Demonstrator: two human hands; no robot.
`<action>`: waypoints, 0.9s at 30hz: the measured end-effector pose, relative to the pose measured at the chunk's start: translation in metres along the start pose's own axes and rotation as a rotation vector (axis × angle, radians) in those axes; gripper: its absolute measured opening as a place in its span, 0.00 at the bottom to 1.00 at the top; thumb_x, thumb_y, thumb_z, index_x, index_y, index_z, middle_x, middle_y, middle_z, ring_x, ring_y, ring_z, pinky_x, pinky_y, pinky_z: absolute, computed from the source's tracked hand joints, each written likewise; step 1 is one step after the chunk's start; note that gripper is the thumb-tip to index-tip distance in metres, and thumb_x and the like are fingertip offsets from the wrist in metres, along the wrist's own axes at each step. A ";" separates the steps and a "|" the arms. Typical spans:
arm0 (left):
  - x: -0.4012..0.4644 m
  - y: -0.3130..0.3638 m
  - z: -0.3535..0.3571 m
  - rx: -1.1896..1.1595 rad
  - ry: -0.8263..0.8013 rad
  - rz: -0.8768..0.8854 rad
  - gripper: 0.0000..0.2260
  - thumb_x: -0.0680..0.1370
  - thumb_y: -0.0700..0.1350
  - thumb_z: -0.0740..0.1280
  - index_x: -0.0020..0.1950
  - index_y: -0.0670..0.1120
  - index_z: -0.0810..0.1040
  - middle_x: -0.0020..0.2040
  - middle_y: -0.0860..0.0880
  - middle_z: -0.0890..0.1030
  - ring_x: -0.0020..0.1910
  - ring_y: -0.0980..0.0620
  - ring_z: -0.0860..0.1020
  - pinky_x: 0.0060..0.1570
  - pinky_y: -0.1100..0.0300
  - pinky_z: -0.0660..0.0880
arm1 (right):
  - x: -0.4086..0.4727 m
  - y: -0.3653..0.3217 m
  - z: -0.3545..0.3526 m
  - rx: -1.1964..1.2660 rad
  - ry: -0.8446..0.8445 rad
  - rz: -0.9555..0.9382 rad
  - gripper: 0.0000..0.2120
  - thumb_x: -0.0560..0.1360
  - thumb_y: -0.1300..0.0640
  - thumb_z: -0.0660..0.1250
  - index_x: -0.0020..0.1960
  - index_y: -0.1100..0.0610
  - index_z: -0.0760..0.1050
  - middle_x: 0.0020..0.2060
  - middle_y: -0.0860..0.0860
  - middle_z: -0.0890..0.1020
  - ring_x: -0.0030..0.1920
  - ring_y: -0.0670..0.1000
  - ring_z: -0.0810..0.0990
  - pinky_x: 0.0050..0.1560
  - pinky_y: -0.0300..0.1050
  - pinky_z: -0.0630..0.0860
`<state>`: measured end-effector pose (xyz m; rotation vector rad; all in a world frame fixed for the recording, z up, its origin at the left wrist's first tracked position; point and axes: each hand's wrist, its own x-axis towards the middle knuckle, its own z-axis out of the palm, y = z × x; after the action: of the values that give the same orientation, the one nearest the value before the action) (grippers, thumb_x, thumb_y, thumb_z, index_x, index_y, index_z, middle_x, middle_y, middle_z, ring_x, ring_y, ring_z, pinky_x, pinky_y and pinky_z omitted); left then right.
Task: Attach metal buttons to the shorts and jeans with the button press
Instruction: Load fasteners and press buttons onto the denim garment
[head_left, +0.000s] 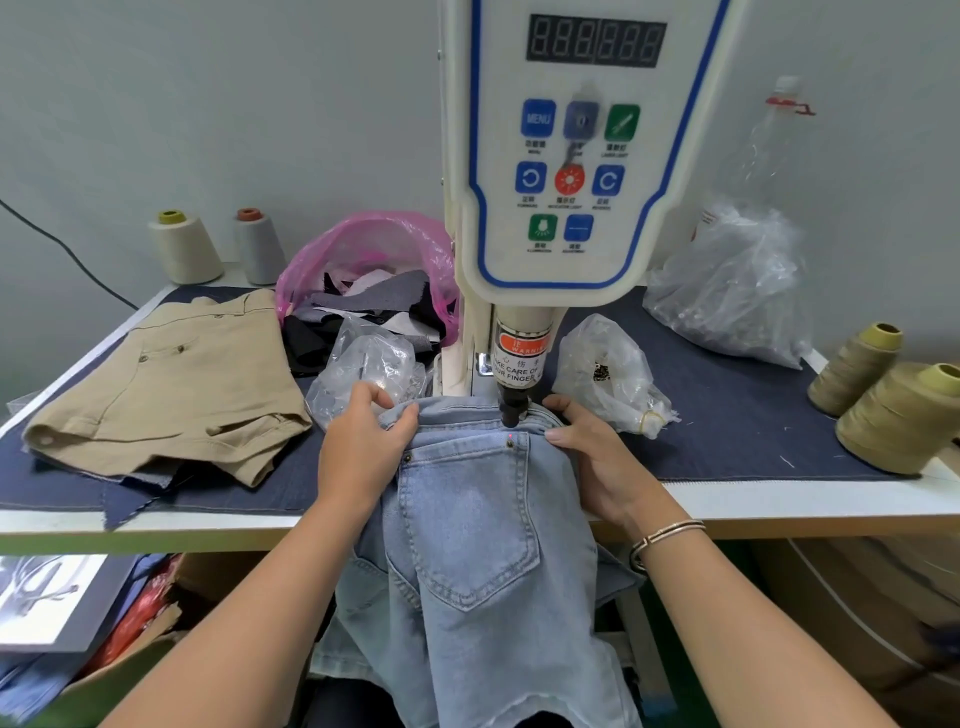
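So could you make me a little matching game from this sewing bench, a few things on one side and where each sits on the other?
Things:
1. jeans
2. tan shorts
3. pink bag
4. olive thread cones

Places:
A. right edge of the table
B. behind the press, full of fabric scraps
C. under the press head, held by both hands
D. lying left on the table

Pairs: 1-C, 2-D, 3-B, 4-A

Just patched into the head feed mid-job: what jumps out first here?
The white button press with its blue-edged control panel fills the top centre, its black punch down over the waistband of light blue jeans. The left hand and right hand grip the denim on either side of the punch, a red laser dot just above the pocket corner. Khaki shorts lie to the left on the dark blue table cover.
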<state>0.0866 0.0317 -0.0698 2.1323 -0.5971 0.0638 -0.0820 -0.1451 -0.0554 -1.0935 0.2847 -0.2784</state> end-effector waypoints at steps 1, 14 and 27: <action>0.000 -0.001 -0.001 -0.046 -0.029 0.026 0.10 0.76 0.54 0.67 0.45 0.52 0.68 0.27 0.52 0.72 0.26 0.52 0.69 0.28 0.58 0.63 | -0.001 0.000 0.001 -0.009 -0.010 -0.013 0.18 0.66 0.63 0.64 0.55 0.56 0.73 0.46 0.53 0.82 0.46 0.49 0.81 0.46 0.43 0.78; -0.009 0.005 -0.014 -0.501 -0.528 0.230 0.19 0.73 0.48 0.66 0.31 0.34 0.71 0.31 0.45 0.67 0.33 0.53 0.65 0.35 0.59 0.61 | -0.039 -0.023 0.005 -0.653 0.125 0.110 0.06 0.77 0.60 0.64 0.47 0.50 0.77 0.37 0.48 0.82 0.39 0.45 0.79 0.41 0.39 0.74; -0.012 0.003 -0.012 -0.565 -0.519 0.178 0.12 0.68 0.56 0.65 0.30 0.49 0.77 0.30 0.56 0.74 0.33 0.60 0.70 0.35 0.67 0.67 | -0.019 -0.076 -0.009 -1.095 0.619 -0.311 0.05 0.77 0.57 0.65 0.44 0.52 0.79 0.41 0.49 0.79 0.42 0.48 0.76 0.42 0.40 0.74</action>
<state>0.0771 0.0438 -0.0636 1.5333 -0.9730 -0.5162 -0.1090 -0.1782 0.0109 -2.1273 0.8839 -0.7956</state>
